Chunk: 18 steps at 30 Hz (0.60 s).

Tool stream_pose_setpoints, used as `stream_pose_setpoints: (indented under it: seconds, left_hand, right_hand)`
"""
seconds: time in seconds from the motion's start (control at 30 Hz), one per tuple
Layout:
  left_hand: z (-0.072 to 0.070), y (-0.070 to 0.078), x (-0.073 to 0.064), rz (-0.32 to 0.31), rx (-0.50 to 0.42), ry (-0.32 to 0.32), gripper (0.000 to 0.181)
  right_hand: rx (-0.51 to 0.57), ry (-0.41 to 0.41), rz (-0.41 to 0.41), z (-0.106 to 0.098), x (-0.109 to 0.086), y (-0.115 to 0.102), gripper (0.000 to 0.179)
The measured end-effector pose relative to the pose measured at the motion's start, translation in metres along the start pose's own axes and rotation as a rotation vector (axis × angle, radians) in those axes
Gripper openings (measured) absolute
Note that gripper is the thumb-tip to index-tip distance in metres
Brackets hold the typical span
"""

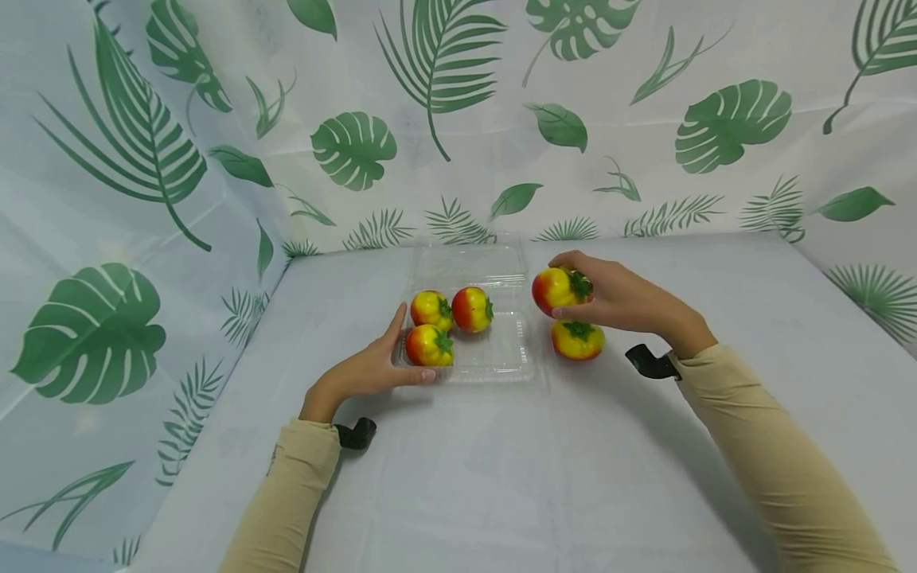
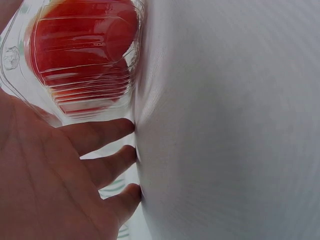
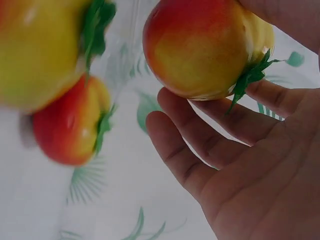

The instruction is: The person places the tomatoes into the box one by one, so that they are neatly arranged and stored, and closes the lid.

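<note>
A clear plastic clamshell box [image 1: 494,374] lies with its lid folded back, three red-and-yellow persimmons [image 1: 473,309] with green leafy tops in its left part. My left hand [image 1: 372,368] rests at the box's front left corner, thumb along the front and fingers spread straight by the left wall [image 2: 90,112]. To the right of the box, my right hand [image 1: 619,296] grips another persimmon [image 1: 550,291] between thumb and fingers, raised over the table. Just in front of it on the table sits one more persimmon [image 1: 577,342]. Two persimmons [image 3: 70,125] show beside the held one in the right wrist view.
A white cloth covers the table [image 1: 458,477]. The raised lid [image 1: 469,261] reaches toward the leaf-printed curtain [image 1: 444,143] at the back; a similar curtain [image 1: 93,334] hangs along the left. Black straps [image 1: 357,434] sit at both wrists.
</note>
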State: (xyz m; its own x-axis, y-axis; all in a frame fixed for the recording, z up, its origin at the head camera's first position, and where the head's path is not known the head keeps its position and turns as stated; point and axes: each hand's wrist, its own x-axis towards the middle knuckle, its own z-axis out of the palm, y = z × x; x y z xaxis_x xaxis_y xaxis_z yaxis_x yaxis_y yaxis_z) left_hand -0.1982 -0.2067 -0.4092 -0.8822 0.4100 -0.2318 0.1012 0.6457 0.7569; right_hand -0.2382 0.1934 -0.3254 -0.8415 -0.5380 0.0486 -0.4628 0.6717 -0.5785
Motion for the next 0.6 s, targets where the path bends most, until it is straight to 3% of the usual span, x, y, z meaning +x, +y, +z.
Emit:
stream_pose_setpoints:
  seconds: [0.3, 0.6]
  left_hand:
    - [0.000, 0.000, 0.000, -0.005, 0.005, 0.003, 0.128]
    - [0.000, -0.001, 0.000, -0.009, 0.006, 0.001, 0.128]
  right_hand:
    - [0.026, -0.066, -0.036, 0.018, 0.017, -0.016, 0.068]
    - [0.037, -0.070, -0.115, 0.040, 0.025, -0.032, 0.069]
